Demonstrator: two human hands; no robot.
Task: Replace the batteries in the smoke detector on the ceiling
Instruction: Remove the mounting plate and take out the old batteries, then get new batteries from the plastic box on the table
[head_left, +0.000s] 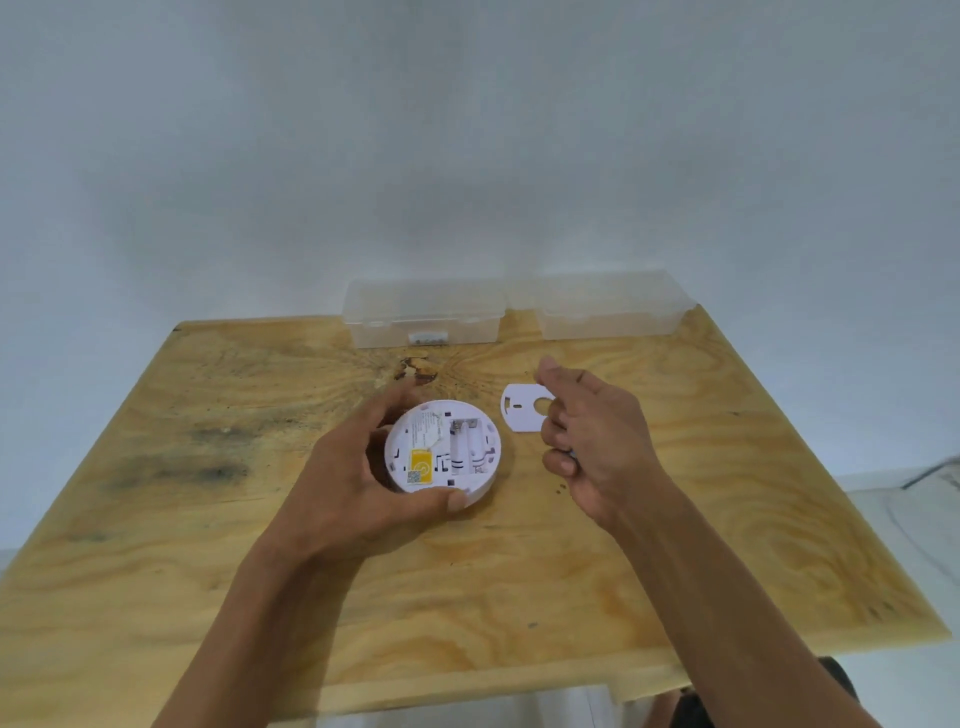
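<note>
Though gripped, detector (443, 449) in L hand (358, 478).

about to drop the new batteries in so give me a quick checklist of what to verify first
1. Smoke detector steadied back-side up: ok, the left hand grips its rim over the wooden table.
2. Battery compartment uncovered: ok, the white cover plate lies on the table to the right.
3. Bay free of old cells: looks empty, cannot tell for sure.
4. Fresh battery in the right hand: cannot tell, its curled fingers hide whatever they hold.
5. Polarity marks readable: cannot tell, too small.
6. Two clear plastic boxes at the far edge: contents cannot tell.
</note>
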